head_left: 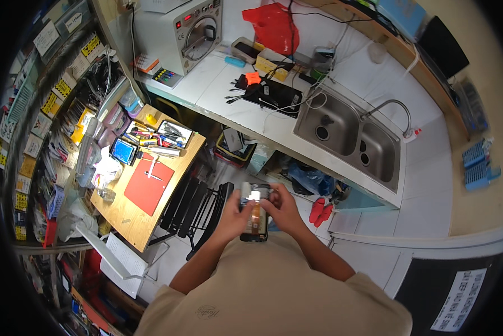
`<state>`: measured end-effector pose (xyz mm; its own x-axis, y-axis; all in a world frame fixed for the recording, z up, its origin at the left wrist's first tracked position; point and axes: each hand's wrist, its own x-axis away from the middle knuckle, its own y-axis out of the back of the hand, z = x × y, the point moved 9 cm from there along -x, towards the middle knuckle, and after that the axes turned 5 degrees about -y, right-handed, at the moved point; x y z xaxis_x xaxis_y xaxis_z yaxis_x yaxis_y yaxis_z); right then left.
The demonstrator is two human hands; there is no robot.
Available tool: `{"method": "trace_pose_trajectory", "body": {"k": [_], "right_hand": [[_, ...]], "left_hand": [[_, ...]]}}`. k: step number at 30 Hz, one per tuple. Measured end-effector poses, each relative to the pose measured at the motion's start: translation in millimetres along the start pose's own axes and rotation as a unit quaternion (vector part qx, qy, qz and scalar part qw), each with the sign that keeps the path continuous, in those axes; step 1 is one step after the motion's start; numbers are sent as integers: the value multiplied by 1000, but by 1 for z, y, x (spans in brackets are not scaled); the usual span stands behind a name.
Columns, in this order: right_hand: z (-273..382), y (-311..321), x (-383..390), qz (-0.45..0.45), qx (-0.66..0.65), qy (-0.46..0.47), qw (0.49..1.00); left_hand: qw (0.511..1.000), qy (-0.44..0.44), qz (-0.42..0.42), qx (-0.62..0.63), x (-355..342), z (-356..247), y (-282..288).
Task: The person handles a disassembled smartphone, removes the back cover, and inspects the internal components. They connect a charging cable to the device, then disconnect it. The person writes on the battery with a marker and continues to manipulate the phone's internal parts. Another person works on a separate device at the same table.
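In front of my body I hold an opened smartphone (256, 228) upright, its inner parts and an orange-brown ribbon strip showing. A bright glare lies on its upper part. My left hand (233, 217) grips the phone's left side, thumb across its face. On the opposite edge my right hand (285, 209) is closed round it, the thumb also laid over the front. Most of the fingers behind the phone are hidden.
A wooden workbench (136, 225) at left carries a red mat (149, 186), a small blue-screened device (123, 151) and pens. Ahead runs a white counter (207, 71) with a round-doored machine (170, 35), cables and a double sink (341, 126). A folding chair (198, 215) stands between. Red slippers (320, 211) lie on the floor.
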<state>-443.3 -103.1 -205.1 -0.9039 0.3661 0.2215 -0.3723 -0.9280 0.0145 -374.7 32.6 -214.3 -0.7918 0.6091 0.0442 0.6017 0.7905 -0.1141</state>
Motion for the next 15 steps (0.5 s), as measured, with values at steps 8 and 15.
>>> {"method": "trace_pose_trajectory", "body": {"k": [8, 15], "right_hand": [[11, -131, -74, 443, -2, -190, 876], [6, -163, -109, 674, 102, -229, 695]], "left_hand": [[860, -81, -364, 348, 20, -13, 122], [872, -194, -326, 310, -18, -9, 100]]}}
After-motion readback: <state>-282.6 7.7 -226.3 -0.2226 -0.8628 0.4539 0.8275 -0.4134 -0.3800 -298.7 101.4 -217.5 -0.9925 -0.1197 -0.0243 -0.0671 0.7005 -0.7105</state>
